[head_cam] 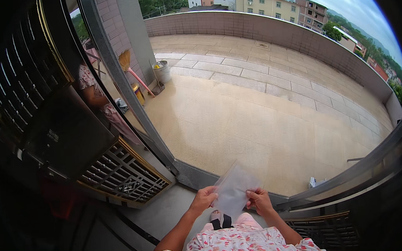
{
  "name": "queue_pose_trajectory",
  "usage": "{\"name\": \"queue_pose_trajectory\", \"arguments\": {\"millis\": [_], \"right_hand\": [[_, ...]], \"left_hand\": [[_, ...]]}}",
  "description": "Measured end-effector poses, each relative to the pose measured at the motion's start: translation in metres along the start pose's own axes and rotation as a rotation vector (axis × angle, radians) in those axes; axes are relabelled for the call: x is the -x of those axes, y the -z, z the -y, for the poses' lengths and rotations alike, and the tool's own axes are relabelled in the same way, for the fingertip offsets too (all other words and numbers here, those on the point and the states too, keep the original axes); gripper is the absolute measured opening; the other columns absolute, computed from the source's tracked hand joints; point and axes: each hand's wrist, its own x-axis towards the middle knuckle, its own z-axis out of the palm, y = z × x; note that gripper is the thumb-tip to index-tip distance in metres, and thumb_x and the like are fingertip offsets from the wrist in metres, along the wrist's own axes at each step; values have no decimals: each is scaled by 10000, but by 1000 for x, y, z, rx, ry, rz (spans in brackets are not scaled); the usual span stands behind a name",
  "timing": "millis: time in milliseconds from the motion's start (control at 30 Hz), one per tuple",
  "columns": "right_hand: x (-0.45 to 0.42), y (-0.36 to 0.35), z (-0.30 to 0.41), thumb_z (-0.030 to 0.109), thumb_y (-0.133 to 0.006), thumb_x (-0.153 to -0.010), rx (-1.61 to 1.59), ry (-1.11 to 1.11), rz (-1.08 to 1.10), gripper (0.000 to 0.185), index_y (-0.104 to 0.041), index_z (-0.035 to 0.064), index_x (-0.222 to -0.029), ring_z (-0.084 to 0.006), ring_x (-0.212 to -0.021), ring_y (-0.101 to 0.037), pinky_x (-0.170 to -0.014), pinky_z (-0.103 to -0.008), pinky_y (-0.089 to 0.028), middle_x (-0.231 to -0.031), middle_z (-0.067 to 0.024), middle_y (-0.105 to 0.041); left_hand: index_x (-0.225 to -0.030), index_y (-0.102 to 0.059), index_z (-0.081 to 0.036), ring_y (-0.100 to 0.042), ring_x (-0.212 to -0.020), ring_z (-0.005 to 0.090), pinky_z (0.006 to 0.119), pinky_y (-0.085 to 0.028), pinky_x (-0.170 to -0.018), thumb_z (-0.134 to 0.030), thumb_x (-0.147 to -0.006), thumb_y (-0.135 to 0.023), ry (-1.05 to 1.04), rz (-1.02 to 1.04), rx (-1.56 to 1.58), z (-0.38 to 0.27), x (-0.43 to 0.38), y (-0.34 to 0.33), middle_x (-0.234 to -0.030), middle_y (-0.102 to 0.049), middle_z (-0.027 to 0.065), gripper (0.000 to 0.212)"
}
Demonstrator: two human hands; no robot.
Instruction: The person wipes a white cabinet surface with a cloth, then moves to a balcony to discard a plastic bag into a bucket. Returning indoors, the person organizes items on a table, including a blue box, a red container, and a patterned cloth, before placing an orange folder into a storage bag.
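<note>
A clear plastic bag, flat and see-through, is stretched between my two hands in front of my body. My left hand pinches its left edge between thumb and fingers. At the opposite edge, my right hand grips the plastic the same way. Nothing can be made out inside the bag. Below it show my sandalled foot and pink trousers.
A dark stone door sill crosses just ahead, with a tiled terrace beyond. Ornate metal door leaves stand at left and right. A broom, a dustpan and a bucket lean or stand by the outer wall.
</note>
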Motion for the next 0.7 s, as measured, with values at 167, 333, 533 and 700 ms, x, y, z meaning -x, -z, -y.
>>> {"name": "queue_pose_trajectory", "arguments": {"millis": [167,333,533,700], "right_hand": [[-60,-8,27,77,-583,-775,-91,66,-131,73,-564,17,-812,-154,-428,-544,-368,-281,-474,-635,-89,-584],[-136,-13,45,95,-589,-773,-67,52,-140,93,-564,11,-805,-149,-432,-543,-383,-284,-483,-657,-102,-595],[-277,-36,95,84,-584,-775,-42,-39,3,81,-561,13,-806,-162,-476,-570,-399,-295,-494,-655,-70,-562],[-410,-55,166,130,-589,-783,-19,-90,110,137,-567,-1,-818,-146,-500,-572,-420,-285,-500,-648,-63,-564]], "left_hand": [[-988,-556,-6,-471,-526,39,170,-364,-425,-105,-763,-542,62,79,-31,-38,-77,18,-731,-564,0,246],[-904,-571,21,-470,-485,44,166,-346,-386,-88,-779,-554,134,79,-86,-43,-145,48,-649,-539,7,167],[-883,-599,21,-446,-426,39,171,-318,-342,-60,-766,-554,54,-213,-82,-86,-249,81,-623,-561,22,150],[-885,-604,11,-445,-427,42,173,-315,-338,-47,-750,-574,11,-404,49,-138,-367,99,-613,-565,17,149]]}}
